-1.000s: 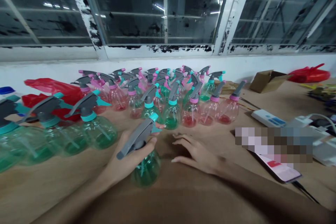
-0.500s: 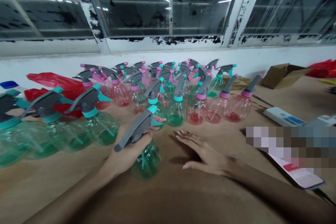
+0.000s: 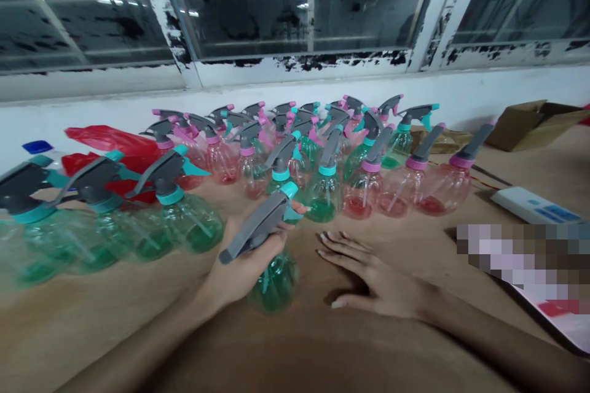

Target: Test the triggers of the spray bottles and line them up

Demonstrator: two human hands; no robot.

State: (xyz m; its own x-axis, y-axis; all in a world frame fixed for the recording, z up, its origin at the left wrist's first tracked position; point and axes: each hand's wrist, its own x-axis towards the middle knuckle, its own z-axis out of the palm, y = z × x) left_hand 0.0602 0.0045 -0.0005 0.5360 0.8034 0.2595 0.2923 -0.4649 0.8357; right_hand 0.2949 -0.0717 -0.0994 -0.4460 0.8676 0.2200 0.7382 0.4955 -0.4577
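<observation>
My left hand [image 3: 246, 264] is wrapped round the neck of a green spray bottle [image 3: 276, 285] with a grey and teal trigger head. That bottle stands at the near middle of the table, its nozzle pointing away from me. To its right, my right hand [image 3: 369, 270] rests on the tabletop with fingers spread, holding nothing. Three or more green spray bottles [image 3: 198, 227] line up at the left. Beyond my hands sit a green spray bottle [image 3: 324, 193] and pink spray bottles [image 3: 362, 193], with several more packed behind.
Red plastic bags [image 3: 117, 141] lie at the back left, near a blue-capped bottle [image 3: 39, 150]. At the right are an open cardboard box [image 3: 530, 126], a white device with blue buttons [image 3: 537, 206] and a partly blurred-out flat object [image 3: 565, 325]. A wall with windows [image 3: 295, 6] closes the back.
The whole view has shifted, so everything appears further right except the lines at the far left, which moved only slightly. Both hands keep the same pose, the left still gripping the spray bottle.
</observation>
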